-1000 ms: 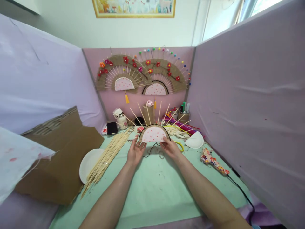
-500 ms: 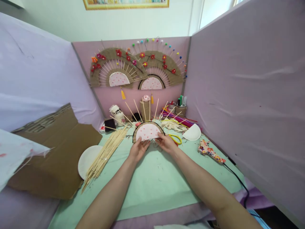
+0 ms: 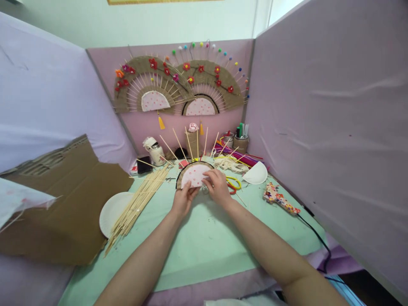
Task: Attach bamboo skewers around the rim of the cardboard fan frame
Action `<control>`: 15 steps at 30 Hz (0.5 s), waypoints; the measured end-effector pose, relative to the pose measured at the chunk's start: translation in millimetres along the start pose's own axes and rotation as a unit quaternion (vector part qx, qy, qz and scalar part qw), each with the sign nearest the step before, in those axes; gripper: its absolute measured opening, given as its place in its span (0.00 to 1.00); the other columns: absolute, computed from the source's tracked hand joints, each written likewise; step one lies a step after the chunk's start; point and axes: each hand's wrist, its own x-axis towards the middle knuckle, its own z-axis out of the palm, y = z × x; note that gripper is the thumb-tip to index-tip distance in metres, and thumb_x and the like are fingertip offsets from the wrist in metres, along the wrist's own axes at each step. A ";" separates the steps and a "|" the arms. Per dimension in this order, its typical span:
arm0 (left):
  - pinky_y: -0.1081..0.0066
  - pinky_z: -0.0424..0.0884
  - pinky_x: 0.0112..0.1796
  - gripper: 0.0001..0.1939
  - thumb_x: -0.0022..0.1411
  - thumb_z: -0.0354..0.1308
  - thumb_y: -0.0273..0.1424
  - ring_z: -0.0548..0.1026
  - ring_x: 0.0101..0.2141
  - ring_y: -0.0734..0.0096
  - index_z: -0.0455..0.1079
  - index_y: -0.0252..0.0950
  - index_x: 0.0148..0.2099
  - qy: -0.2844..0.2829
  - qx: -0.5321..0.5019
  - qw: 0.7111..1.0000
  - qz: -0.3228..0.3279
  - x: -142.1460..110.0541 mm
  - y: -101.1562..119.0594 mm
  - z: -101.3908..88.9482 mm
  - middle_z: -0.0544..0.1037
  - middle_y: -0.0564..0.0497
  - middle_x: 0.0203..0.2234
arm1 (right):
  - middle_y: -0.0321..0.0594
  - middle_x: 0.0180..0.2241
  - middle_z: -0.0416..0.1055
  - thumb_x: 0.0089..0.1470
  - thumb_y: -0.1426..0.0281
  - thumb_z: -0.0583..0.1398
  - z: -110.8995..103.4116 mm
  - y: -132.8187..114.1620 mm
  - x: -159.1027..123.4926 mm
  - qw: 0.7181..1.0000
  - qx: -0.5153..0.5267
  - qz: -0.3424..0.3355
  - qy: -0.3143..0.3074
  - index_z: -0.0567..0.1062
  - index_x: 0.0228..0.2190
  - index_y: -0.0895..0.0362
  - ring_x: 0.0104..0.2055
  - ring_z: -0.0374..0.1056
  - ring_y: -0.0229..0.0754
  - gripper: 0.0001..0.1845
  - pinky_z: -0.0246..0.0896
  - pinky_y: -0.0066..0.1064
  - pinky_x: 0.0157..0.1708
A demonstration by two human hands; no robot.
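Head: fan (image 3: 192, 176) apparently against right hand (image 3: 219, 187)

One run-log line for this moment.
left hand: holds pink-dotted half-round brown cardboard fan piece, lower edge | right hand: fingers at its right side | nearby: thin pale wooden sticks, floral glue gun

Half-round fan piece (image 3: 194, 175): brown cardboard base, pink-dotted white fabric face, black trim along arch. Thin pale sticks (image 3: 189, 142) radiate from curved edge. Held above table (image 3: 204, 246), straight edge toward wearer, between both hands (image 3: 183, 200).
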 end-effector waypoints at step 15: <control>0.59 0.68 0.49 0.14 0.54 0.61 0.28 0.76 0.42 0.63 0.71 0.34 0.45 -0.009 0.003 1.000 0.019 -6.5 4.4 9.8 0.78 0.44 0.41 | 0.43 0.36 0.67 0.58 0.68 0.53 -3.3 -6.6 -2.1 1.000 -0.004 -0.003 0.006 0.69 0.30 0.57 0.41 0.60 0.44 0.08 0.51 0.37 0.43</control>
